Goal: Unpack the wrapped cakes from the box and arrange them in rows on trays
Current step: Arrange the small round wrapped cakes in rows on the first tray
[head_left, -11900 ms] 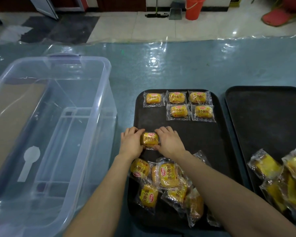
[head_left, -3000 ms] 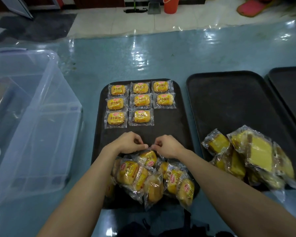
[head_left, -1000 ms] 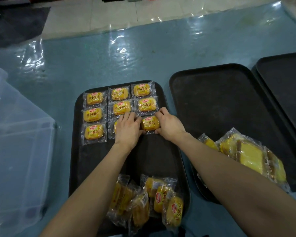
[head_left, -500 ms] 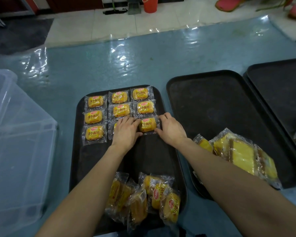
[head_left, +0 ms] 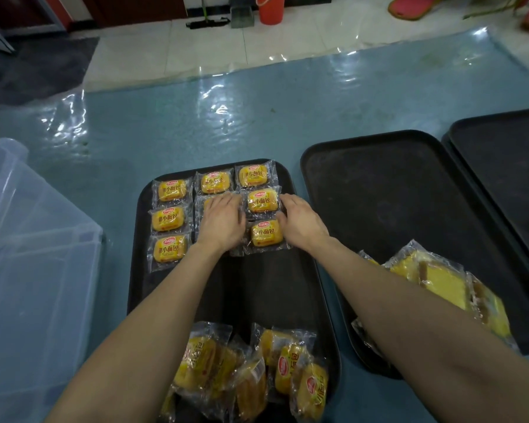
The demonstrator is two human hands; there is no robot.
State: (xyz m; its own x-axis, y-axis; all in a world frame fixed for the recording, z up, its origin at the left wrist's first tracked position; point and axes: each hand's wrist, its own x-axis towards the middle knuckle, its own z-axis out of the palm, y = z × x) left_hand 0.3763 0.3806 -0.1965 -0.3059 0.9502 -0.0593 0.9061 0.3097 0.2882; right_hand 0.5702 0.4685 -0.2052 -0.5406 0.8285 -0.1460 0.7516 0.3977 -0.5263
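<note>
Near tray (head_left: 272,285) right rim: left hand (head_left: 222,222), right hand (head_left: 301,222) spread flat, flanking cake column (head_left: 262,202).

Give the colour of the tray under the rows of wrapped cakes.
The tray is black; the head view, the only one, shows it.

Blue table (head_left: 257,123), clear box (head_left: 37,254), three black trays (head_left: 379,184)

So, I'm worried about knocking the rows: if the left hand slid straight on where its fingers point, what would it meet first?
Probably the far row's middle cake, lying just beyond the left hand; behind it comes the far rim of the tray.
</note>
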